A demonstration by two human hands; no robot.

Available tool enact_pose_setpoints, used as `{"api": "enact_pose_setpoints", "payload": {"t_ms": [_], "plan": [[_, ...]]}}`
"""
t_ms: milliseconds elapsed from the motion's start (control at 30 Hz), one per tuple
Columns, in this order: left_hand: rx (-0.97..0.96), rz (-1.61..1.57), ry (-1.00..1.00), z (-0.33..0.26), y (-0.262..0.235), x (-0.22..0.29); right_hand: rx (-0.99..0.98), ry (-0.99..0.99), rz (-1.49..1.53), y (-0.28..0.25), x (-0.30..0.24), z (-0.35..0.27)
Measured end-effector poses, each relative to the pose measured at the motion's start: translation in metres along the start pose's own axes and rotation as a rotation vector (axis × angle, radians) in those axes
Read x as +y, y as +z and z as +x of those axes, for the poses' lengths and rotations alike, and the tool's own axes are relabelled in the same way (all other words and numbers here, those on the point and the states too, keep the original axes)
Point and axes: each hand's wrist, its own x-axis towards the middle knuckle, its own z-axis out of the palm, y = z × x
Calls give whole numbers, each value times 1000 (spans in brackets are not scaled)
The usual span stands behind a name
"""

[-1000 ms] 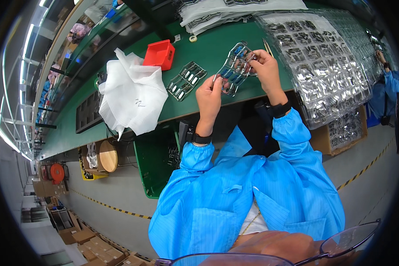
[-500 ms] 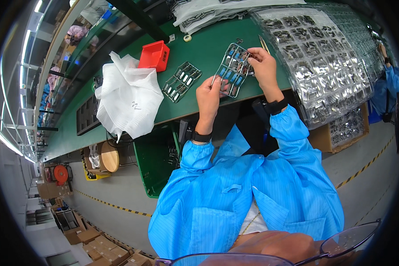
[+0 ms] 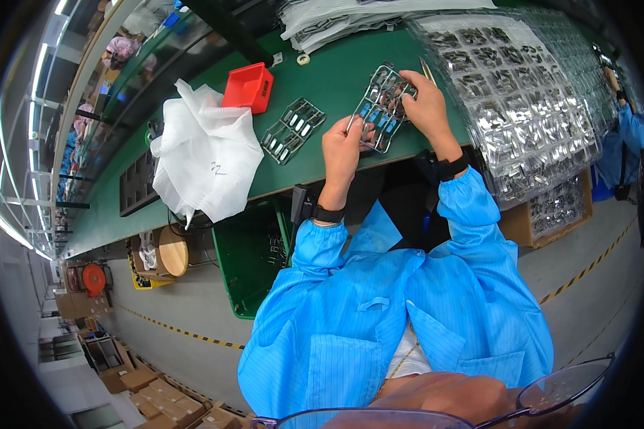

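Note:
My left hand (image 3: pixel 342 154) grips the lower left edge of a metal wire rack (image 3: pixel 374 119), its thumb on the rim. My right hand (image 3: pixel 427 107) is closed at the rack's upper right side, fingers curled over the edge. The rack is held tilted above the table's front edge, with several small shiny pieces, some bluish, in its compartments. Part of its underside is hidden by the fingers. A similar rack (image 3: pixel 293 131) with bright oblong pieces lies on the green table to the left of my left hand.
A red bin (image 3: pixel 248 89) and crumpled white foam wrap (image 3: pixel 206 161) sit to the left on the green table (image 3: pixel 336 66). Clear trays (image 3: pixel 508 107) of small metal parts are stacked at the right. A green crate (image 3: pixel 245 275) stands below the table edge.
The held rack has tilted and shifted slightly to the right. My left hand has moved a little right with it, and my right fingers have come further over its upper edge.

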Motion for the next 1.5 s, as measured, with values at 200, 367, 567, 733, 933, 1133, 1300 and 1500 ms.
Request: {"api": "enact_pose_setpoints", "payload": {"t_ms": [200, 367, 567, 733, 933, 1133, 1300, 1500], "plan": [[-22, 62, 40, -4, 2, 2, -64, 68, 181, -3, -6, 4], [-45, 182, 222, -17, 12, 6, 22, 53, -92, 0, -17, 5], [-23, 286, 290, -14, 8, 10, -136, 93, 228, -8, -3, 8], [6, 74, 73, -4, -7, 9, -408, 147, 498, -14, 17, 13], [40, -41, 26, -2, -8, 7, -124, -124, 32, -20, 3, 0], [16, -63, 89, -4, -2, 4, -338, 362, 694, -21, -12, -5], [48, -19, 126, -9, -1, 2, -311, 374, 877, -19, -14, -3], [24, 3, 187, -6, -3, 8, -298, 373, 1179, -22, -13, -14]]}}
